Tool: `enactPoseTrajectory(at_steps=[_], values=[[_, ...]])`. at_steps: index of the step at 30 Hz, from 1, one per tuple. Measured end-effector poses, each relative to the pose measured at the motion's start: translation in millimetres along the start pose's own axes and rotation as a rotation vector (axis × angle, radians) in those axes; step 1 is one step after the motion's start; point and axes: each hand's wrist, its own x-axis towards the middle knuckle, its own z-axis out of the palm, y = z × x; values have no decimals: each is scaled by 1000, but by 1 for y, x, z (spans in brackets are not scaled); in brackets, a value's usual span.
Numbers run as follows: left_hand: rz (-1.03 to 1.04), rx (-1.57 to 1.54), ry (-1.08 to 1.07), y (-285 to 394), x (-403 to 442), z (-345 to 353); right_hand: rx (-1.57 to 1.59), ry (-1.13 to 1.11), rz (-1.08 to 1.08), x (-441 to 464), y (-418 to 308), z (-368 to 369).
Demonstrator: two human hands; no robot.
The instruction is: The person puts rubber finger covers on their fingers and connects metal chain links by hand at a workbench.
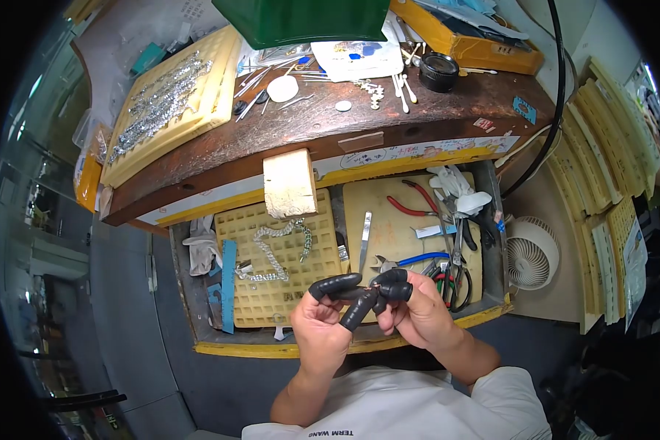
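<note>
Both hands meet over the front of the open drawer, with black covers on several fingertips. My left hand (328, 315) has its fingers closed at a small item too tiny to name. My right hand (418, 304) pinches at the same spot, its covered fingertips touching those of the left. Beneath and beyond them in the drawer, a silver chain (270, 257) rests on a yellow gridded tray (257, 312). Blue-handled pliers (418, 258) lie just past the right fingertips, and a metal tweezer-like tool (365, 231) lies beyond the left ones.
A wooden block (290, 183) juts from the bench edge (220, 165) above the drawer. Red-handled pliers (416, 202) and white gloves (458, 192) lie in the drawer. The bench holds a chain-covered tray (216, 95), a green bin (301, 22) and cotton swabs (402, 94). A fan (532, 253) stands right.
</note>
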Motion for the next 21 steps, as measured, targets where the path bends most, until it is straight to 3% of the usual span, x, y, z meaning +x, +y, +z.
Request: enactPoseTrajectory(at_steps=[13,16,21], values=[[-35,-31,31,-2,5,1,75,52,24,2,5,1],[-48,-29,17,-4,5,-2,106,-24,24,2,5,-1],[3,-43,17,-10,4,-4,-52,68,-84,1,6,8]])
